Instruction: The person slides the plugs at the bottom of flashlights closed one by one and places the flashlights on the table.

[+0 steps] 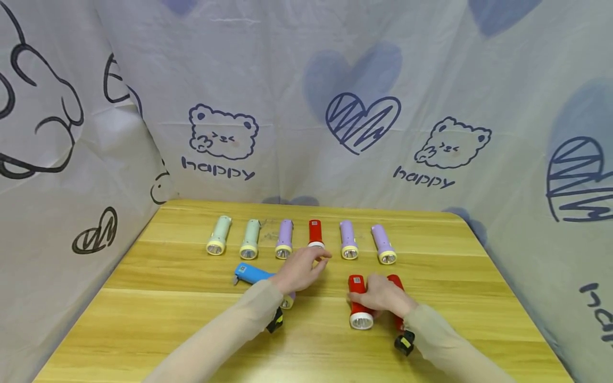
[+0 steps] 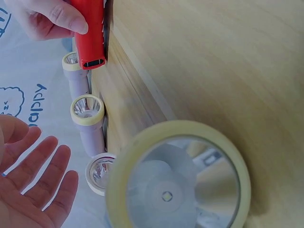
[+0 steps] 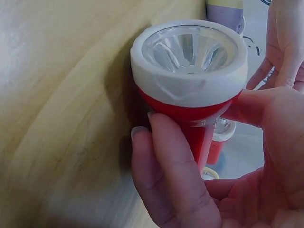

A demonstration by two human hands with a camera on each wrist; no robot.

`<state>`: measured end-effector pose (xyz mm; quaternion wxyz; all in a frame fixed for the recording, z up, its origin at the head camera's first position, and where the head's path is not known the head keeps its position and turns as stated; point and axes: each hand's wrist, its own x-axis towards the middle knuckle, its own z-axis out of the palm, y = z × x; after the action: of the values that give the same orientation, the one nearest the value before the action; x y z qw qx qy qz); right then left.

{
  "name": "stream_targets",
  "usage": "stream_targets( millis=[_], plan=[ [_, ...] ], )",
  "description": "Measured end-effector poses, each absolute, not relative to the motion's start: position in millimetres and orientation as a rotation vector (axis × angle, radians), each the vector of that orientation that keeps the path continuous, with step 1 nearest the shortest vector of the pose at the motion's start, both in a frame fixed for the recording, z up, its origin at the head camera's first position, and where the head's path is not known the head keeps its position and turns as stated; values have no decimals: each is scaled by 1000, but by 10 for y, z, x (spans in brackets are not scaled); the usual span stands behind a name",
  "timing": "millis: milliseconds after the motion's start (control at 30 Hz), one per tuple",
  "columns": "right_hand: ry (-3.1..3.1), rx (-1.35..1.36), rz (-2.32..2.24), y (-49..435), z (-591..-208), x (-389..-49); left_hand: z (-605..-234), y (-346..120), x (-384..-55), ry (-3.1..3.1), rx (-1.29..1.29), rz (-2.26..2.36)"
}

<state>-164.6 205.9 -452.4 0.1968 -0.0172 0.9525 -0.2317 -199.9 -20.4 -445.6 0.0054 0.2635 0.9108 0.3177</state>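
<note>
My right hand [image 1: 384, 294] grips a red flashlight [image 1: 356, 284] with a white head, thumb on one side and fingers curled round the other, as the right wrist view also shows. A second red flashlight [image 1: 399, 321] lies partly hidden behind that hand and wrist. My left hand [image 1: 300, 269] hovers with loosely spread fingers and nothing in them, just in front of a red flashlight [image 1: 315, 230] in the back row. Under the left forearm lie a blue flashlight [image 1: 252, 273] and a purple flashlight [image 1: 287, 301], both partly covered.
Along the back of the wooden table [image 1: 158, 319] stretches a row: two pale green flashlights, one at the far left [image 1: 220, 232], then purple ones [image 1: 348, 234] on both sides of the red one. A printed cloth [image 1: 297, 175] hangs behind the table and at its sides.
</note>
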Motion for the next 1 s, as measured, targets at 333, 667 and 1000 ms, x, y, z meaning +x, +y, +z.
stream_targets(
  millis=[333, 667, 1000],
  plan=[
    [2662, -60, -602, 2059, -4512, -1645, -4456, -231, -1991, 2861, 839, 990],
    [2835, -138, -589, 2050, -4408, -1675, -4396, -307, -1969, 2858, 812, 985],
    [3032, -389, -622, 1870, -4298, -1707, -4404, -521, -1965, 2888, 810, 1033]
  ],
)
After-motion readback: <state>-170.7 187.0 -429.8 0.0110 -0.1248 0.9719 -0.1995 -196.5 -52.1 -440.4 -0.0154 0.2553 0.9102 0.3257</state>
